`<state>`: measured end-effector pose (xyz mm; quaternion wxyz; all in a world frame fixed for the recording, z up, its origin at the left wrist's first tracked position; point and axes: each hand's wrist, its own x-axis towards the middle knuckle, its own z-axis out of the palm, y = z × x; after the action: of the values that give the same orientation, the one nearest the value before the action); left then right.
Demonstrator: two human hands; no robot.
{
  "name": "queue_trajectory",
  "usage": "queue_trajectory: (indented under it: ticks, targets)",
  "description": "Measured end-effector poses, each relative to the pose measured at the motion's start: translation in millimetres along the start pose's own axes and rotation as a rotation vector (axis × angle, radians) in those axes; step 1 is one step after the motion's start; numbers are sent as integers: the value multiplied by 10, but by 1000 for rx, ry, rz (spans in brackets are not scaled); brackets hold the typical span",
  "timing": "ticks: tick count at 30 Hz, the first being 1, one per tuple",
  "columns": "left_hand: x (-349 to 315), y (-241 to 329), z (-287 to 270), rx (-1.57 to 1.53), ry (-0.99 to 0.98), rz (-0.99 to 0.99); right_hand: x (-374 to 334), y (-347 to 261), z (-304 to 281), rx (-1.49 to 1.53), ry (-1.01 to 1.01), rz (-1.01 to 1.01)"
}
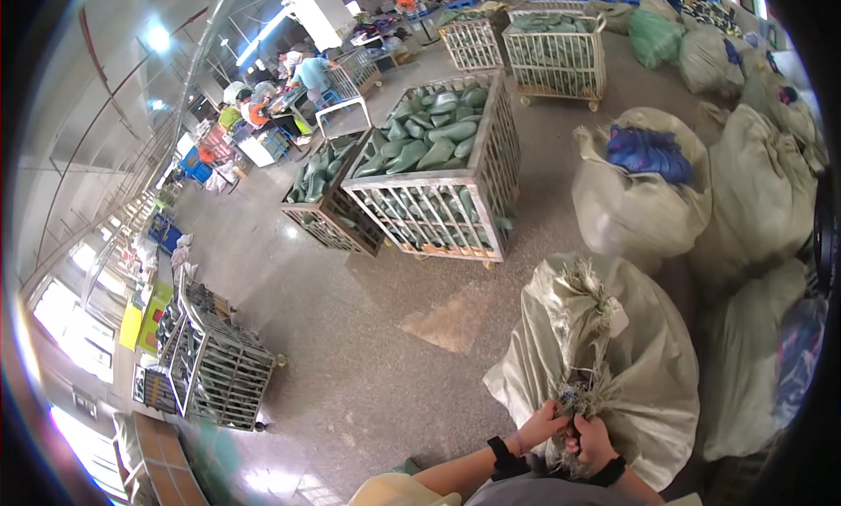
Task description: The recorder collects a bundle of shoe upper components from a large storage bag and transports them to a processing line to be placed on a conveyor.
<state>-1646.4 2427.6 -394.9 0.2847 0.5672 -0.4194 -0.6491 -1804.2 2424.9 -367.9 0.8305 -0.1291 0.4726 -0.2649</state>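
Cream woven plastic makes up the bulging sack (pixel 653 357) standing near the right edge of the concrete floor (pixel 350 357), right against the person's front. Its gathered cloth runs in a ridge toward the wearer and ends in a frayed neck (pixel 578 394), bristling with loose strands. The left hand (pixel 545 423) is closed, thumb and fingers pinching the left side of this bunch; the right hand (pixel 594 443), curled just beside it, grips the near side. Whether a cord lies between the fingers is too small to tell. Good handling here probably means giving the two hands separate jobs: one pins the folds flat and tight while the other works the strands, so the neck does not slacken. Pulling along the gather rather than across it should spare the fraying weave, and picking up whole folds instead of single threads ought to give a surer hold. Leaning the body close would help steady the rounded load against rolling. Just beyond, toward the floor's right edge, an open sack (pixel 626 217) holds a blue-purple bundle (pixel 648 154); its slack rim seems far enough off to leave the elbows room.
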Motion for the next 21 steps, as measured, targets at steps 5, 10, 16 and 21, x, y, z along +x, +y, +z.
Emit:
queue_trajectory:
  ticks: [5, 10, 16, 21]
  targets:
    - [10, 61, 24, -31, 39, -74, -61, 16, -2, 42, -10, -69]
    - [-47, -17, 18, 93, 160, 37, -156, -26, 86, -63, 27, -52]
    - [-148, 15, 29, -51, 94, 35, -102, -26, 143, 147, 51, 6]
    - [-183, 181, -9, 134, 90, 14, -74, -56, 138, 136, 9, 42]
